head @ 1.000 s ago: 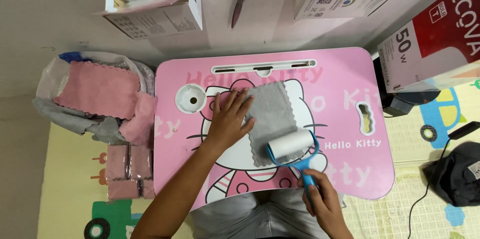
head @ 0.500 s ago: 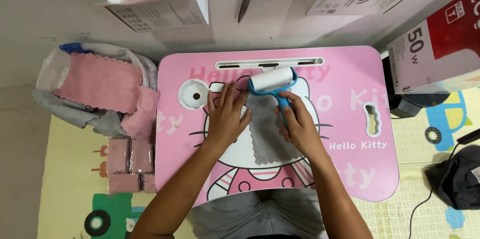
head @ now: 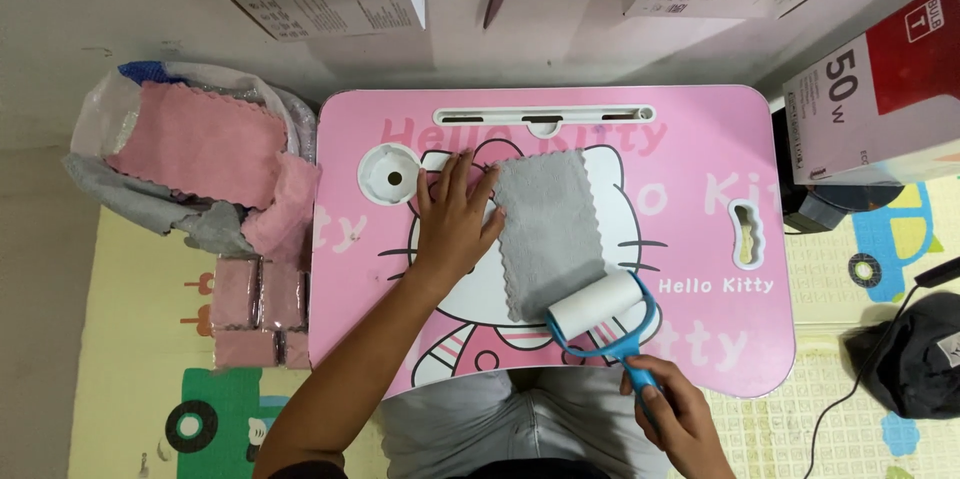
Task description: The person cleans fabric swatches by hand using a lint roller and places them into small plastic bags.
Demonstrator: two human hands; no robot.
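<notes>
Grey cloth [head: 552, 229] lay flat near the middle of the pink counter [head: 690, 139], its long axis running from the far edge toward the near edge, tilted slightly toward the right near corner. Left hand [head: 455, 219] rested open, palm down with fingers spread, pressing the cloth's far left corner against the counter. Right hand [head: 672, 419] was closed around the blue handle of the lint roller [head: 597, 307], just past the near edge. The white roller drum sat on the near end of the cloth, its axis lying across the cloth's long axis. The cloth therefore lay ahead of the right hand and just beside the left hand, which was the nearer of the two to the cloth's far end. Pink cloths [head: 205, 144] lay in a bag off the left edge, well apart.
</notes>
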